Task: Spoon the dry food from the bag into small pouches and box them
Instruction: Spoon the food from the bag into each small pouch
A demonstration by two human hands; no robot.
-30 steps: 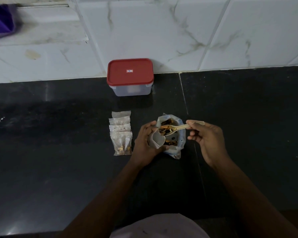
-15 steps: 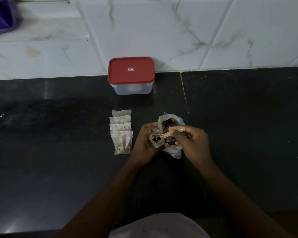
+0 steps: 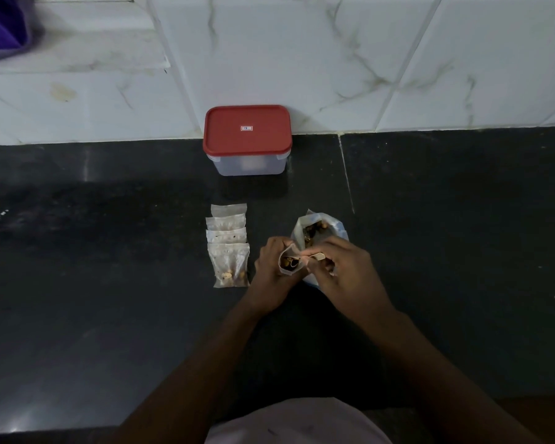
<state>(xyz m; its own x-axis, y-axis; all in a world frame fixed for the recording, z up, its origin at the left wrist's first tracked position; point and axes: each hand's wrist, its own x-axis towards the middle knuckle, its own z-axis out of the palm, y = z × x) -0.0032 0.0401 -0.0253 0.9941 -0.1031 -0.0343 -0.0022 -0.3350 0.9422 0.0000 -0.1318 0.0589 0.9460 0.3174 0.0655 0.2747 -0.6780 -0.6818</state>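
left hand (image 3: 274, 267) grips open pouch (image 3: 290, 265) over the middle of the counter (image 3: 109, 283), right hand (image 3: 343, 272) pinches spoon (image 3: 317, 257), bowl apparently inside the pouch, bag (image 3: 332, 227) just behind, filled pouches (image 3: 229, 251) overlapped to the left, box (image 3: 247, 139) lidded at back edge.

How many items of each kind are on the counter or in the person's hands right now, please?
Small pouches: 5 (four lying, one in the left hand)
Food bag: 1
Spoon: 1
Red-lidded box: 1
Total: 8
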